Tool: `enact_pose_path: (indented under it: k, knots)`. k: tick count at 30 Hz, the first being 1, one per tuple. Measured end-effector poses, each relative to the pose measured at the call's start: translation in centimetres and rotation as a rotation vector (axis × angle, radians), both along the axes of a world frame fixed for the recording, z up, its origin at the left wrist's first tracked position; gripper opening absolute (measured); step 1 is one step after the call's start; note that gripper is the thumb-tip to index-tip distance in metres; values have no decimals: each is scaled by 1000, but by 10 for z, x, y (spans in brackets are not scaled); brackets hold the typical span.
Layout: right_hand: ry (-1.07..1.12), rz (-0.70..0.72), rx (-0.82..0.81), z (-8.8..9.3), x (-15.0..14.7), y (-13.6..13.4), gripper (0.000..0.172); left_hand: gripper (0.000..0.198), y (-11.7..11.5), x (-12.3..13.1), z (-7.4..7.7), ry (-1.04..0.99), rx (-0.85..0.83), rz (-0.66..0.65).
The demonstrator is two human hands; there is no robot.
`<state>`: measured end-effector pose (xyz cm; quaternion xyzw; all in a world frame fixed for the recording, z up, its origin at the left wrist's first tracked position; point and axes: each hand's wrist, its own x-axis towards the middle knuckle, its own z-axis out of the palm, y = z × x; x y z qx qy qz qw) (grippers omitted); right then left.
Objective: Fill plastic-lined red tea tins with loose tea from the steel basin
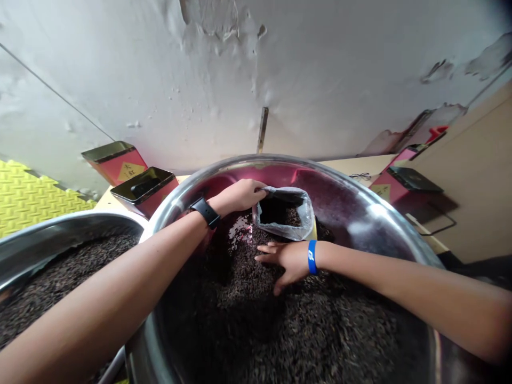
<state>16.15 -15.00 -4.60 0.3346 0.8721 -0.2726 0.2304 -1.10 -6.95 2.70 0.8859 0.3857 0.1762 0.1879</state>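
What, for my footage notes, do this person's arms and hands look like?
Both arms are bare, with no sleeves in view, and neither the left hand nor the right hand wears a glove. The left wrist has a black strapped watch. The right wrist has a blue wristband with a white marking.

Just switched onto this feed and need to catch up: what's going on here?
A person is working over a large steel basin heaped with dark loose tea. Their left hand holds the edge of a foil-lined bag, which sits open in the tea with leaves inside. Their right hand rests open on the tea beside the bag. A second basin, also full of dark leaves, sits to the left.
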Motion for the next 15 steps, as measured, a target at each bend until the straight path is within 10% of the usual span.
enact_pose_path:
  k: [15]
  knots:
    - [2,-258,-209,1,113,-52,136,34,-2,2,-3,6,1,72]
